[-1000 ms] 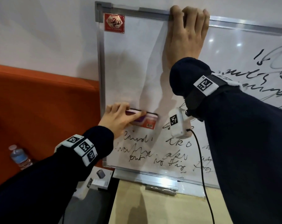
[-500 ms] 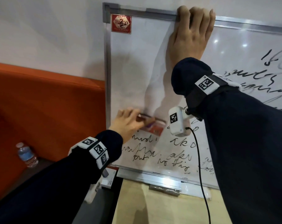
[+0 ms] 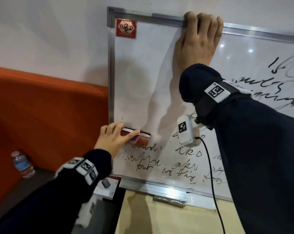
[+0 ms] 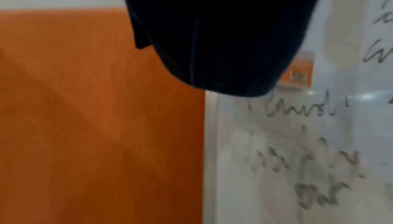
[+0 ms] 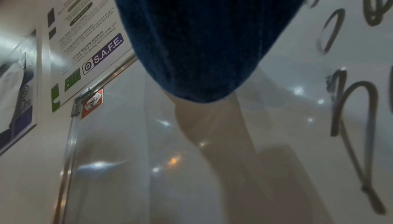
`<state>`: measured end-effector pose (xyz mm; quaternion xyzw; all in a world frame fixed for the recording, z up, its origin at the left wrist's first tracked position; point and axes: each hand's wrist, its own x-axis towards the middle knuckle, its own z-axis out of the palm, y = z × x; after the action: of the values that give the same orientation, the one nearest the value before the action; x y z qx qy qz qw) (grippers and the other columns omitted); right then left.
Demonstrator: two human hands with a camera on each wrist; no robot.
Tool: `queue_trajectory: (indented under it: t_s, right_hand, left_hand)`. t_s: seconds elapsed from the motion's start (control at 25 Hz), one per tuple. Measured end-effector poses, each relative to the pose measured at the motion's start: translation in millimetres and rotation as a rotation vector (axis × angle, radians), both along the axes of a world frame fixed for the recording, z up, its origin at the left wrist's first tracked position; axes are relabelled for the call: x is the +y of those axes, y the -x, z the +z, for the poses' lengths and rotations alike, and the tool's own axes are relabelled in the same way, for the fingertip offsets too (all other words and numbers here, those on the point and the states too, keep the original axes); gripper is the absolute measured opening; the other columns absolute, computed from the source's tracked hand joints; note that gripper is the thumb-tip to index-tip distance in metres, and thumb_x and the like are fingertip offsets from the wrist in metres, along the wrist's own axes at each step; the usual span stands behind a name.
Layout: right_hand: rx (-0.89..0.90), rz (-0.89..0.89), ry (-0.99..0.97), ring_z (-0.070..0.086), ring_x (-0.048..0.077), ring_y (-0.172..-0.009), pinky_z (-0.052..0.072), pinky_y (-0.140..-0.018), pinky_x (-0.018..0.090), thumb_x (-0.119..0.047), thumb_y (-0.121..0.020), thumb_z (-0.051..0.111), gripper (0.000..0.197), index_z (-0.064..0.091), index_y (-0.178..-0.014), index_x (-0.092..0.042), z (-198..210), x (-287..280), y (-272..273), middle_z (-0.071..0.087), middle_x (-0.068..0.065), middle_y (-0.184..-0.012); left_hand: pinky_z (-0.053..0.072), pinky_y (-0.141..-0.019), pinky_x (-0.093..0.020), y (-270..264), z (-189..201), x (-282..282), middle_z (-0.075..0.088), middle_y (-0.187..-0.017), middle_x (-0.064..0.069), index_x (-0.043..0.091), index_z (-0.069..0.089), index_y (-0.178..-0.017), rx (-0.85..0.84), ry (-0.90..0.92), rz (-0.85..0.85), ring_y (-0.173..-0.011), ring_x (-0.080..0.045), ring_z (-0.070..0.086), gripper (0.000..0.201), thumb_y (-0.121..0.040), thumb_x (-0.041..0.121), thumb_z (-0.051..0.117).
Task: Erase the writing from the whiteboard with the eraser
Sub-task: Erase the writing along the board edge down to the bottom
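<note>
A framed whiteboard (image 3: pixel 139 68) leans against the wall; its upper left is wiped, black scribbles (image 3: pixel 161 166) cover the lower part and the right side. My left hand (image 3: pixel 115 138) grips an orange and purple eraser (image 3: pixel 139 138) flat against the board near the left frame, just above the top line of writing. My right hand (image 3: pixel 201 36) hooks its fingers over the board's top frame. In the left wrist view a dark sleeve hides the hand, and only the eraser's orange end (image 4: pixel 297 74) and the writing (image 4: pixel 302 110) show. The right wrist view shows sleeve and glossy board (image 5: pixel 149 143).
An orange padded panel (image 3: pixel 46 115) stands left of the board. A water bottle (image 3: pixel 22 163) sits at the lower left. A white box (image 3: pixel 107 188) lies below the board's corner, beside a light wooden table (image 3: pixel 159 218). A black cable (image 3: pixel 212 174) hangs from the right wrist camera.
The left hand has slid the eraser leftwards along the board toward the left frame. The right hand stays on the top frame. The head view has shifted a little.
</note>
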<state>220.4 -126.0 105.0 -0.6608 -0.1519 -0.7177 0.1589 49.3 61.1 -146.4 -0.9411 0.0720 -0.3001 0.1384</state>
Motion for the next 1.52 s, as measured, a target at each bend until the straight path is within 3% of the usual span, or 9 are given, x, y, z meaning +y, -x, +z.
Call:
queue_trajectory:
  t_s: [0.08, 0.2, 0.36, 0.44, 0.64, 0.88, 1.08, 1.32, 1.52]
  right_hand:
    - [0.005, 0.004, 0.018, 0.052, 0.023, -0.102, 0.033, -0.111, 0.041, -0.004, -0.078, 0.047, 0.036, 0.068, -0.105, -0.017, -1.8, 0.3, -0.2, 0.062, 0.005, -0.096]
    - [0.032, -0.009, 0.005, 0.055, 0.025, -0.103, 0.031, -0.112, 0.043, -0.006, -0.078, 0.041, 0.040, 0.066, -0.107, -0.016, -1.7, 3.2, 1.1, 0.062, 0.006, -0.099]
    - [0.029, -0.028, -0.002, 0.057, 0.025, -0.103, 0.032, -0.112, 0.043, -0.008, -0.080, 0.044, 0.036, 0.066, -0.107, -0.016, -1.5, 0.3, 3.5, 0.061, 0.005, -0.099]
    - [0.029, -0.028, 0.010, 0.056, 0.025, -0.102, 0.032, -0.112, 0.043, -0.008, -0.080, 0.046, 0.035, 0.066, -0.107, -0.017, -1.7, 0.1, 3.3, 0.061, 0.005, -0.099]
    - [0.068, -0.012, -0.009, 0.056, 0.026, -0.105, 0.029, -0.114, 0.043, -0.009, -0.078, 0.042, 0.038, 0.065, -0.108, -0.016, -1.6, 3.9, 5.0, 0.060, 0.006, -0.101]
    - [0.092, -0.041, 0.023, 0.058, 0.025, -0.105, 0.029, -0.114, 0.041, -0.012, -0.083, 0.042, 0.034, 0.065, -0.108, -0.017, 0.2, -0.9, 7.7, 0.061, 0.005, -0.101]
    - [0.061, -0.068, -0.005, 0.060, 0.025, -0.100, 0.032, -0.112, 0.043, -0.011, -0.082, 0.043, 0.033, 0.066, -0.104, -0.017, -1.2, 3.8, 2.7, 0.062, 0.005, -0.097]
    - [0.105, -0.043, 0.023, 0.058, 0.026, -0.104, 0.030, -0.113, 0.042, -0.012, -0.084, 0.040, 0.035, 0.065, -0.109, -0.017, -0.7, -0.2, 6.4, 0.061, 0.005, -0.100]
    - [0.164, -0.050, 0.025, 0.056, 0.025, -0.108, 0.025, -0.116, 0.043, -0.009, -0.077, 0.037, 0.043, 0.063, -0.111, -0.016, -1.0, 1.7, 9.8, 0.059, 0.005, -0.104]
  left_hand:
    - [0.029, -0.080, -0.044, -10.8, 20.3, 19.6, 0.038, -0.119, -0.014, 0.048, 0.015, -0.146, -0.088, -0.016, 0.014, -0.103, -0.033, 0.038, 0.126, -0.049, -0.004, 0.076]
    - [0.027, -0.079, -0.045, -13.4, 27.9, 14.9, 0.036, -0.117, -0.013, 0.044, 0.031, -0.141, -0.195, 0.159, 0.131, -0.102, -0.032, 0.036, 0.096, -0.066, 0.009, 0.078]
    - [0.030, -0.077, -0.043, -4.5, -9.3, 1.7, 0.038, -0.115, -0.013, 0.044, 0.029, -0.141, -0.026, 0.020, 0.010, -0.100, -0.033, 0.039, 0.113, -0.051, -0.002, 0.078]
    - [0.029, -0.078, -0.043, -7.7, -2.5, 7.9, 0.038, -0.116, -0.013, 0.044, 0.028, -0.141, -0.060, -0.009, -0.008, -0.100, -0.033, 0.039, 0.113, -0.051, -0.002, 0.078]
    - [0.027, -0.080, -0.044, -25.0, 39.0, 18.0, 0.032, -0.115, -0.013, 0.044, 0.025, -0.143, -0.283, 0.262, 0.183, -0.100, -0.032, 0.033, 0.085, -0.076, 0.022, 0.073]
    - [0.031, -0.081, -0.044, -11.8, 9.8, 5.9, 0.036, -0.116, -0.013, 0.043, 0.021, -0.145, -0.048, 0.032, -0.007, -0.102, -0.033, 0.038, 0.114, -0.055, 0.005, 0.080]
    - [0.030, -0.082, -0.044, -39.5, 87.0, 19.3, 0.031, -0.118, -0.010, 0.042, 0.028, -0.144, -0.343, 0.185, 0.098, -0.104, -0.031, 0.032, 0.093, -0.069, 0.008, 0.071]
    - [0.036, -0.082, -0.046, -19.6, 31.6, 9.5, 0.034, -0.116, -0.013, 0.040, 0.029, -0.142, -0.089, -0.109, -0.143, -0.100, -0.033, 0.037, 0.099, -0.059, -0.005, 0.059]
    - [0.030, -0.081, -0.041, -39.4, 67.9, -12.6, 0.032, -0.116, -0.008, 0.043, 0.037, -0.138, -0.307, 0.124, -0.012, -0.101, -0.029, 0.033, 0.092, -0.060, 0.000, 0.058]
